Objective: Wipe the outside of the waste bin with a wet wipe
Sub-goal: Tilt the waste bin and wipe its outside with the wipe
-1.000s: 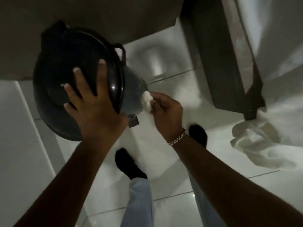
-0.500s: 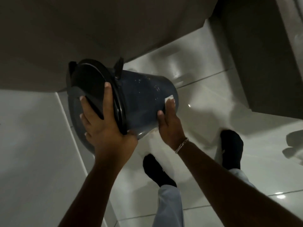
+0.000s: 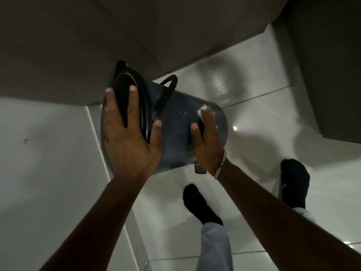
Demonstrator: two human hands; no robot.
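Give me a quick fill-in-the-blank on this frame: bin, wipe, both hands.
1. The waste bin is held tipped off the floor, its lid end gripped by the ____ hand.
2. The right hand presses a white ____ flat against the bin's side.
3. The black lid is ____ on the bin.
4. A chain bracelet sits on the ____ wrist.

Missing words: left; wet wipe; shut; right
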